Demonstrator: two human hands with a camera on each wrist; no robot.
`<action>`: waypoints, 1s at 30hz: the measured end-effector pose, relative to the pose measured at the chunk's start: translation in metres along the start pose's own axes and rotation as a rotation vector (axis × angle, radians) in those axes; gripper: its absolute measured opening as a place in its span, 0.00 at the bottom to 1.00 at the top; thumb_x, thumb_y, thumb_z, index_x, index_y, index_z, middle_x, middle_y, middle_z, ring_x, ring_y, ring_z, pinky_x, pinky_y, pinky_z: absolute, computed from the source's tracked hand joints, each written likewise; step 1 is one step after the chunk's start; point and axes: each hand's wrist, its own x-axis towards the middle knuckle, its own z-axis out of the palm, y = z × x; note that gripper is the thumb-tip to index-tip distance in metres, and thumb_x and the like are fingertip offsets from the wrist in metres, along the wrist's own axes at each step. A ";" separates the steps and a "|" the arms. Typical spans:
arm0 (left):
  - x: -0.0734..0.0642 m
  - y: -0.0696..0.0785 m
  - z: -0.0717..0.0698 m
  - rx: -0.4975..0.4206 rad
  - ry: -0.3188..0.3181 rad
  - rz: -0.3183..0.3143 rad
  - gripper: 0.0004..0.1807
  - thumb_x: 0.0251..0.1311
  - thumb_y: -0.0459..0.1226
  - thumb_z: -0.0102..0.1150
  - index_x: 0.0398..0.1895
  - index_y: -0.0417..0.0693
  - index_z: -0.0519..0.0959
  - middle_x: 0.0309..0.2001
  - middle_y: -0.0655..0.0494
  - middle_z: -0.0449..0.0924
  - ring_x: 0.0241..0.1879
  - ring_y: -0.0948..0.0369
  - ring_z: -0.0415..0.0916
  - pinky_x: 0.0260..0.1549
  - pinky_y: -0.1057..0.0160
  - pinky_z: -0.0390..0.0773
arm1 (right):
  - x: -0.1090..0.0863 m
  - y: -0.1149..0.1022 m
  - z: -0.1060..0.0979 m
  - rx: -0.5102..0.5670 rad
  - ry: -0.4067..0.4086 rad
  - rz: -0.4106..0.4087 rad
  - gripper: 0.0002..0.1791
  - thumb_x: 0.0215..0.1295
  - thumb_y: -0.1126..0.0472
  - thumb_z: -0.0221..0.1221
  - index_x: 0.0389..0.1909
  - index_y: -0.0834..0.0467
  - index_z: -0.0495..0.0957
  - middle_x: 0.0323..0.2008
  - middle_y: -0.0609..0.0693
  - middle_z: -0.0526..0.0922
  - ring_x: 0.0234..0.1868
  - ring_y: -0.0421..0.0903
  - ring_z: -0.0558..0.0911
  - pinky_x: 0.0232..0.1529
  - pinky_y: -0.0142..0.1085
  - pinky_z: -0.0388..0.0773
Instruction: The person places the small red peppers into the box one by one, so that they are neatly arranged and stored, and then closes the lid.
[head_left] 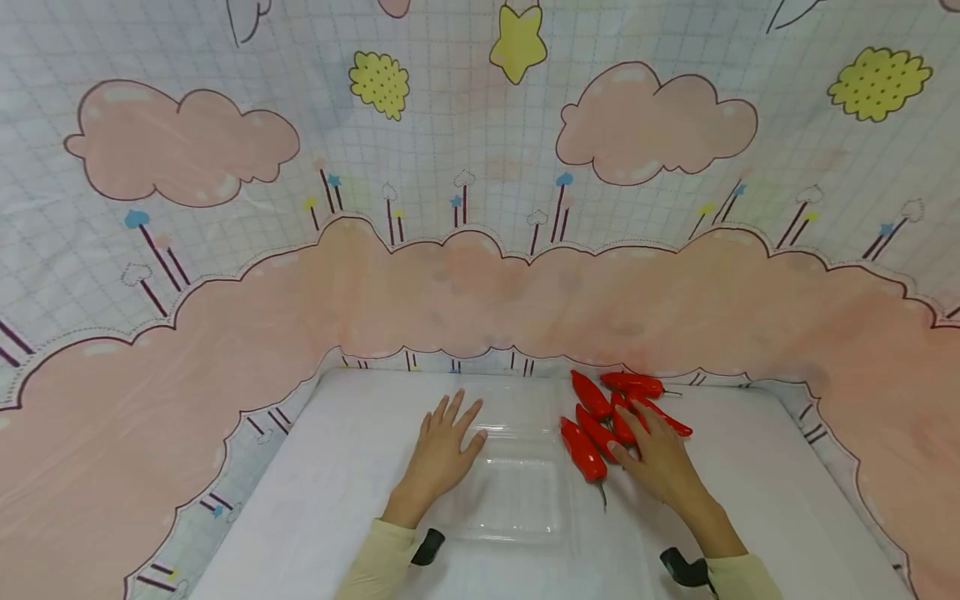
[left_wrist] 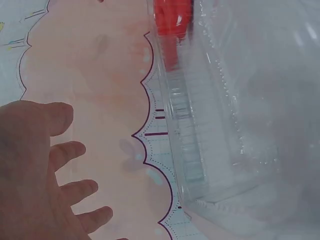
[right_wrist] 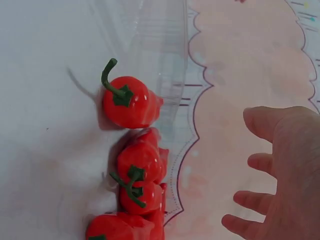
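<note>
Right hand [head_left: 662, 462] by glossy red peppers [head_left: 597, 432]

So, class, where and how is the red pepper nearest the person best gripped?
Likely round the thick body of that pepper, close to the stem, coming from above on the near side: its broad end and stem point that way over white tabletop, while other peppers lie close on its right.

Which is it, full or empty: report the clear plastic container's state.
Empty: in the head view, only the white tabletop shows through the clear plastic container, and the red chili peppers lie outside it.
</note>
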 end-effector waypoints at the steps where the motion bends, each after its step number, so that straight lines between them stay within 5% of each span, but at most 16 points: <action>1: -0.001 -0.002 0.001 -0.001 0.004 -0.005 0.30 0.70 0.52 0.49 0.73 0.56 0.64 0.77 0.45 0.53 0.76 0.42 0.48 0.70 0.33 0.53 | 0.000 0.000 0.001 0.007 -0.002 0.004 0.40 0.59 0.50 0.66 0.71 0.57 0.65 0.71 0.65 0.62 0.70 0.68 0.62 0.59 0.73 0.64; 13: -0.011 -0.023 0.003 -0.070 0.043 -0.065 0.29 0.68 0.46 0.53 0.71 0.50 0.67 0.74 0.41 0.59 0.71 0.39 0.59 0.60 0.33 0.70 | -0.008 0.008 0.008 0.025 -0.050 0.038 0.37 0.61 0.49 0.64 0.69 0.58 0.66 0.67 0.66 0.67 0.65 0.68 0.69 0.54 0.66 0.75; 30: -0.025 -0.036 0.007 -0.093 0.013 -0.128 0.28 0.69 0.44 0.53 0.71 0.50 0.67 0.74 0.40 0.60 0.67 0.39 0.66 0.56 0.35 0.74 | -0.015 0.002 0.013 0.087 -0.066 0.037 0.35 0.60 0.52 0.65 0.67 0.59 0.69 0.65 0.65 0.70 0.63 0.66 0.71 0.55 0.64 0.76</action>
